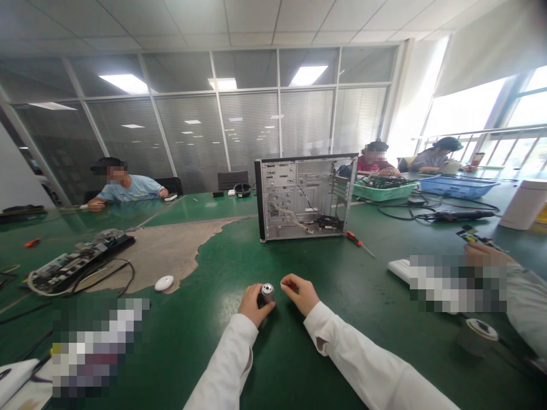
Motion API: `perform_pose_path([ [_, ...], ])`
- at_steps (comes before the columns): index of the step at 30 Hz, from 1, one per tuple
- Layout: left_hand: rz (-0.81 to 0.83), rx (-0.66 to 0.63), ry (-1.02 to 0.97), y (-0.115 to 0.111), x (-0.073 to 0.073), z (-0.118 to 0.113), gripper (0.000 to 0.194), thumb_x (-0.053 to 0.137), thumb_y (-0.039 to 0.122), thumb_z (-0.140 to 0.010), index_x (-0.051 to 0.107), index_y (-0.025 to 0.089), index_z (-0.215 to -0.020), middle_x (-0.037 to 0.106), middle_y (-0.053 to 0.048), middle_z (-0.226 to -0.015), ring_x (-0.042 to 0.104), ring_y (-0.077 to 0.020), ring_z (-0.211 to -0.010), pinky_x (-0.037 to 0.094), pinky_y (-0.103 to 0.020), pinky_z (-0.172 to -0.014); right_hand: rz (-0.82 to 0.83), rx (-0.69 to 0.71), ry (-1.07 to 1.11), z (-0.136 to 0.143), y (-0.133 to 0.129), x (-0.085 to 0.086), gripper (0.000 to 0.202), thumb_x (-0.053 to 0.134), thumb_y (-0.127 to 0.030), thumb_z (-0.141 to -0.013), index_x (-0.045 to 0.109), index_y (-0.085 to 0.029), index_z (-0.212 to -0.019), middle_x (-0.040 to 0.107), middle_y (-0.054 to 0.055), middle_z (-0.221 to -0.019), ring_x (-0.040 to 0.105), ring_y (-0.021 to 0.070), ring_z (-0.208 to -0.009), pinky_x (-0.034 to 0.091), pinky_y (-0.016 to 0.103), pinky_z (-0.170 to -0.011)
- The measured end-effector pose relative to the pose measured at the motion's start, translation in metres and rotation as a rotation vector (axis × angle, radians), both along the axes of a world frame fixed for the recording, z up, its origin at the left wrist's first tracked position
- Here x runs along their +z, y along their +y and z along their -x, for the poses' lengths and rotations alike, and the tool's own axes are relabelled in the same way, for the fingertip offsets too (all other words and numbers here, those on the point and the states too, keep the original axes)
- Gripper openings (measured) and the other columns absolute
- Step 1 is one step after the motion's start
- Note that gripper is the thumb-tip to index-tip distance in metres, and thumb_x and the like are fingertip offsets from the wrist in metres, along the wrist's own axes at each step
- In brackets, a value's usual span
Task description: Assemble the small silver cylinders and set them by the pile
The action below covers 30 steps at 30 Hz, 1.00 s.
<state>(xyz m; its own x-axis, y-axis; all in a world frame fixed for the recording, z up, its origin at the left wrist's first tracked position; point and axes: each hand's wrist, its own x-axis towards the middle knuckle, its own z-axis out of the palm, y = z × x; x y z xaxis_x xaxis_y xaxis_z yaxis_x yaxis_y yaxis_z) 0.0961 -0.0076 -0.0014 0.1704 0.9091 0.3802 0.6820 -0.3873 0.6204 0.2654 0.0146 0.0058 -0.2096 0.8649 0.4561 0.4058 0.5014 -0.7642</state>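
Note:
My left hand (252,304) grips a small silver cylinder (268,292) just above the green table (239,353). My right hand (301,292) sits close beside it, fingertips pinched on a tiny pale part that is too small to identify. Both arms wear white sleeves. Further back stands an open computer case (305,196) on its side, loose cables showing inside. A red-handled screwdriver (358,242) lies to the right of the case.
A circuit board with cables (77,262) lies at left near a small white round object (164,282). Green (380,191) and blue (457,186) baskets and a cabled tool (459,215) sit at back right. Three people sit at the far side; another person's arm (513,285) is at right.

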Motion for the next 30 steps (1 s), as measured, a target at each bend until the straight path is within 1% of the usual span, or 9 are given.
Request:
perform_pose_path([
  [2,-0.009,0.017,-0.002,0.001,-0.001,0.0,0.033,0.059,0.024,-0.058,0.051,0.017,-0.089,0.054,-0.006,-0.088,0.047,-0.0215,-0.086,0.037,-0.035,-0.076,0.006,0.003,-0.136,-0.003,0.002,-0.007,0.013,0.048,-0.028,-0.068,0.057,-0.02,-0.074,0.056,-0.001,-0.066,0.049,0.0103,-0.063,0.037,0.024,-0.061],
  [6,-0.009,0.043,0.012,0.003,-0.001,0.0,0.033,0.059,0.024,-0.058,0.051,0.016,-0.089,0.054,-0.006,-0.088,0.048,-0.0216,-0.085,0.037,-0.036,-0.077,0.033,-0.106,-0.4,-0.01,0.007,-0.012,0.009,0.056,-0.03,-0.062,0.06,-0.027,-0.069,0.055,0.0,-0.079,0.044,0.0165,-0.083,0.031,0.033,-0.07],
  [9,-0.01,0.042,0.022,0.003,-0.001,0.001,0.033,0.059,0.026,-0.058,0.051,0.016,-0.089,0.054,-0.006,-0.088,0.048,-0.0217,-0.085,0.037,-0.036,-0.077,0.057,-0.142,-0.488,-0.02,0.014,-0.013,0.018,0.059,-0.032,-0.058,0.059,-0.032,-0.077,0.051,0.0,-0.088,0.04,0.019,-0.089,0.028,0.036,-0.073],
  [11,-0.006,0.044,0.025,0.003,-0.002,0.001,0.033,0.058,0.026,-0.058,0.051,0.016,-0.089,0.054,-0.007,-0.088,0.048,-0.0221,-0.086,0.037,-0.036,-0.076,0.06,-0.158,-0.512,-0.027,0.019,-0.016,0.025,0.057,-0.03,-0.06,0.057,-0.034,-0.086,0.049,0.001,-0.091,0.038,0.0191,-0.091,0.028,0.035,-0.073],
  [14,0.003,0.041,0.019,0.002,-0.002,0.002,0.034,0.058,0.025,-0.059,0.05,0.016,-0.091,0.054,-0.007,-0.089,0.048,-0.0222,-0.087,0.038,-0.036,-0.076,0.042,-0.194,-0.535,-0.033,0.025,-0.022,0.028,0.05,-0.025,-0.066,0.054,-0.032,-0.093,0.047,0.002,-0.094,0.037,0.0186,-0.092,0.029,0.034,-0.072],
  [17,0.003,0.041,0.008,0.002,-0.003,0.001,0.035,0.058,0.025,-0.059,0.05,0.015,-0.092,0.053,-0.007,-0.091,0.048,-0.0219,-0.087,0.038,-0.036,-0.077,0.006,-0.21,-0.556,-0.032,0.026,-0.026,0.026,0.046,-0.025,-0.068,0.053,-0.03,-0.093,0.047,0.003,-0.095,0.037,0.0187,-0.093,0.029,0.034,-0.073],
  [20,-0.001,0.044,0.017,0.002,-0.003,0.001,0.035,0.058,0.026,-0.059,0.05,0.014,-0.092,0.054,-0.007,-0.09,0.048,-0.0216,-0.086,0.038,-0.036,-0.077,-0.021,-0.196,-0.569,-0.03,0.025,-0.028,0.026,0.044,-0.024,-0.07,0.052,-0.03,-0.093,0.047,0.003,-0.095,0.037,0.0184,-0.092,0.029,0.034,-0.072],
  [30,-0.023,0.043,0.05,0.003,-0.004,0.002,0.036,0.057,0.028,-0.06,0.051,0.012,-0.091,0.054,-0.009,-0.088,0.049,-0.0208,-0.085,0.039,-0.034,-0.076,-0.009,-0.187,-0.594,-0.029,0.024,-0.026,0.026,0.043,-0.024,-0.07,0.052,-0.029,-0.094,0.047,0.002,-0.096,0.037,0.0175,-0.092,0.028,0.032,-0.073],
])
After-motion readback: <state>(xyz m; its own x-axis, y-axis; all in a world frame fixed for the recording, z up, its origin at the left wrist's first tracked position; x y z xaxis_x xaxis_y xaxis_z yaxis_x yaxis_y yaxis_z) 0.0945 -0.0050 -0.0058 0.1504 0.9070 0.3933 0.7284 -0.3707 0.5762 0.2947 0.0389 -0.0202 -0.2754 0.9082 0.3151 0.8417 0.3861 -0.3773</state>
